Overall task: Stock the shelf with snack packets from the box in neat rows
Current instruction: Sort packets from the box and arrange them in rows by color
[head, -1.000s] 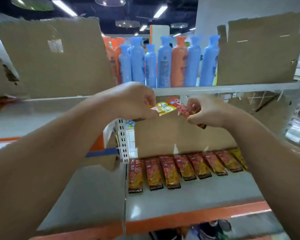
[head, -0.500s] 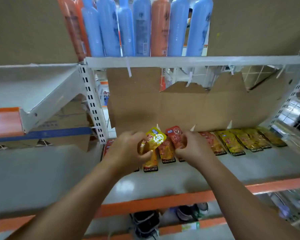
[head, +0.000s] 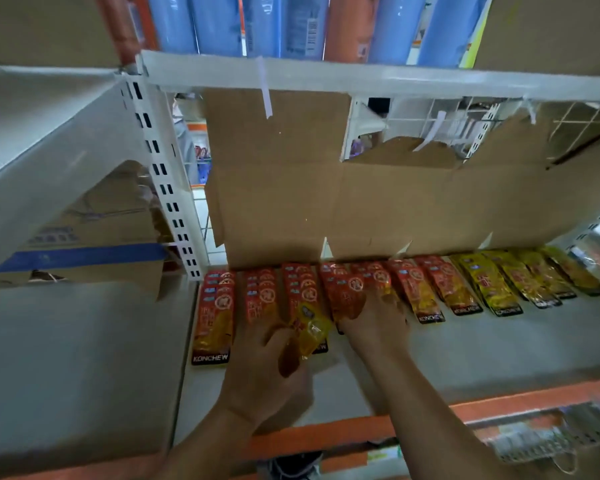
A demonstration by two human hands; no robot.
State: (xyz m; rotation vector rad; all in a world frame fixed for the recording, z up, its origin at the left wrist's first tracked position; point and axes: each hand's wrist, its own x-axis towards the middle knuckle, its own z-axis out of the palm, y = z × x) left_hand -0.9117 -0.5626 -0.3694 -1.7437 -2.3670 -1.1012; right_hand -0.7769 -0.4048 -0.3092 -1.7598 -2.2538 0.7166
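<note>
My left hand [head: 267, 372] grips a yellow snack packet [head: 309, 327] low over the grey shelf [head: 482, 351], near the third row from the left. My right hand [head: 374, 323] pinches a red snack packet [head: 347, 299] and holds it down on a red row. Several rows of red packets [head: 215, 313] run along the back on the left, and several yellow rows [head: 499, 289] lie to the right. The box is not in view.
Torn cardboard [head: 326, 202] lines the back of the shelf. An upper shelf [head: 361, 77] carries blue and orange bottles [head: 215, 22]. A white slotted upright [head: 163, 174] stands at the left, with a cardboard-covered bay [head: 66, 358] beyond. The orange shelf edge [head: 499, 407] runs along the front.
Both hands came down from near the upper shelf to the lower shelf. The right hand's red packet now lies on a red row; the left hand still holds the yellow one.
</note>
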